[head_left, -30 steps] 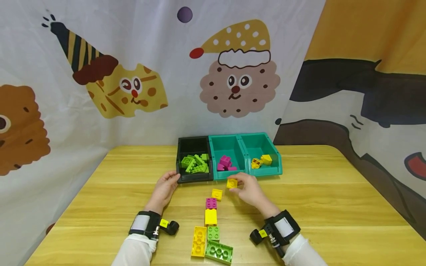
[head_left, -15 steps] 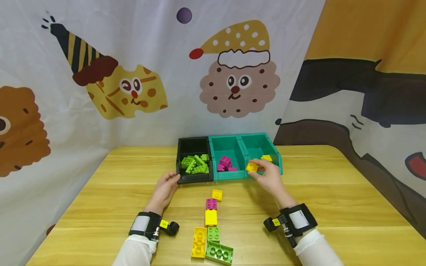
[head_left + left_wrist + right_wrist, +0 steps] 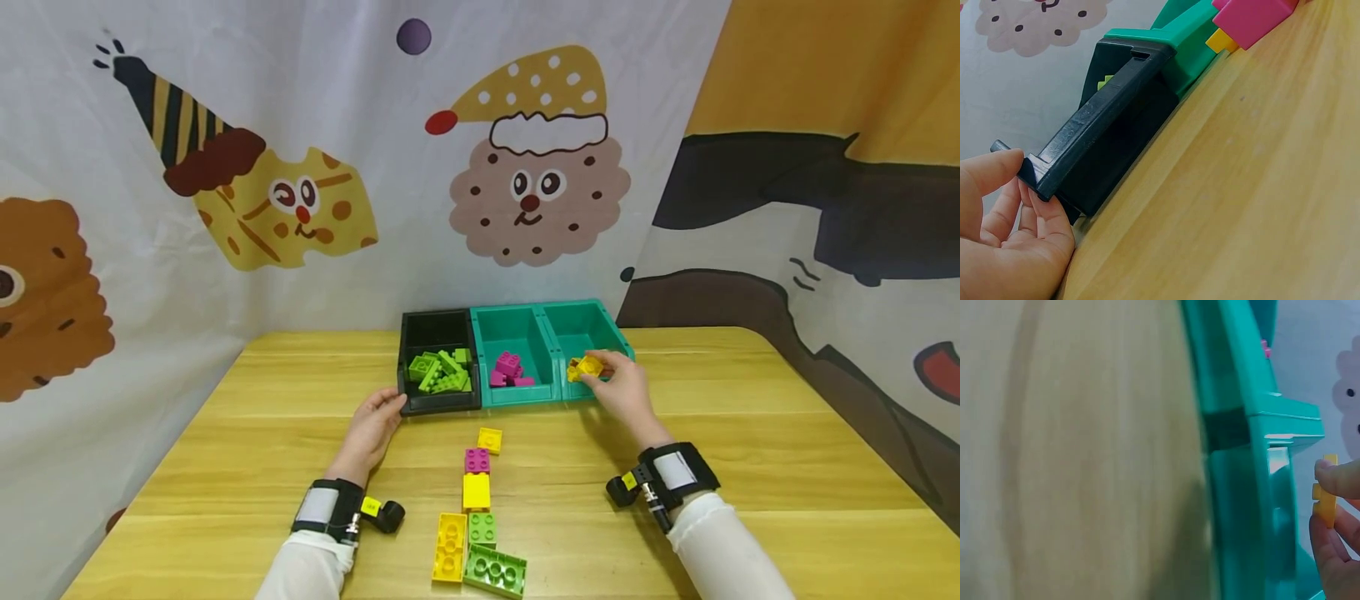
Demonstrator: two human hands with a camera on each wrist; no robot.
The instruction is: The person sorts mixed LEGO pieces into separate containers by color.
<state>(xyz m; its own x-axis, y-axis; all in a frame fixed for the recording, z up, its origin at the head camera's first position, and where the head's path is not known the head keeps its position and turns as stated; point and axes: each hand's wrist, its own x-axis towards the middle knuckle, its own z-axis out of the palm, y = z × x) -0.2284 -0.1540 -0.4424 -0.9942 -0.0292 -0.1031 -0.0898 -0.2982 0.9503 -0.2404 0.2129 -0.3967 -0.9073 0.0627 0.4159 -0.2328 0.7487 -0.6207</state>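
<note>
My right hand [image 3: 627, 393] pinches a small yellow building brick [image 3: 591, 367] between thumb and fingers, over the front of the right teal bin [image 3: 577, 325]. In the right wrist view that yellow brick [image 3: 1329, 497] is seen edge-on, just beyond the bin's rim. My left hand [image 3: 371, 427] grips the front left corner of the black bin [image 3: 440, 402], which holds several lime green bricks [image 3: 442, 369]. Up close, the left wrist view has the thumb on top of the black bin's corner [image 3: 1038, 169] and fingers beneath it. Other yellow bricks in the right bin are partly hidden by my right hand.
Magenta bricks [image 3: 508, 368] lie in the middle teal bin [image 3: 513, 325]. A line of loose bricks runs toward me on the wooden table [image 3: 247, 467]: a small yellow [image 3: 490, 440], a magenta [image 3: 477, 460], a taller yellow [image 3: 476, 492], a green [image 3: 482, 528], a long yellow [image 3: 450, 547] and a long green [image 3: 495, 572].
My right hand has carried the yellow brick from in front of the middle bin, right and away from me, to over the right teal bin. My left hand has stayed on the black bin's corner.
</note>
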